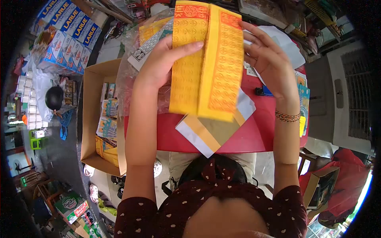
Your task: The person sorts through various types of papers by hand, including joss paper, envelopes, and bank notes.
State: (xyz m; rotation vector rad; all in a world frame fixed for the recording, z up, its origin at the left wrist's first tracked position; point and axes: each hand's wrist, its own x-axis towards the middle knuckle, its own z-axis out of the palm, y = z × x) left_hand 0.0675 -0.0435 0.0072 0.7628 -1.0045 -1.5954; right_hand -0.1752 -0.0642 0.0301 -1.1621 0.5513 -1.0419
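Observation:
Raised above the table is yellow joss paper [222,67] with red printing and rows of round marks, showing as two long panels that overlap along the middle. My left hand [158,59] grips it from the left, thumb across the front and fingers behind. At the right edge, my right hand [272,59] holds it with bent fingers, partly hidden behind the paper. Below lies a white sheet with a gold and olive centre [214,133], overhanging the table's near edge. A plastic wrapper [127,83] and a white patterned paper strip [149,49] lie beyond my left hand.
The red table [254,139] is in front of me. An open cardboard box [89,115] with printed packs stands at its left. A dark blue object [264,91] and colourful packs [303,105] lie on the right. LARUE cartons [71,22] are stacked far left; a red-covered chair [349,178] is at right.

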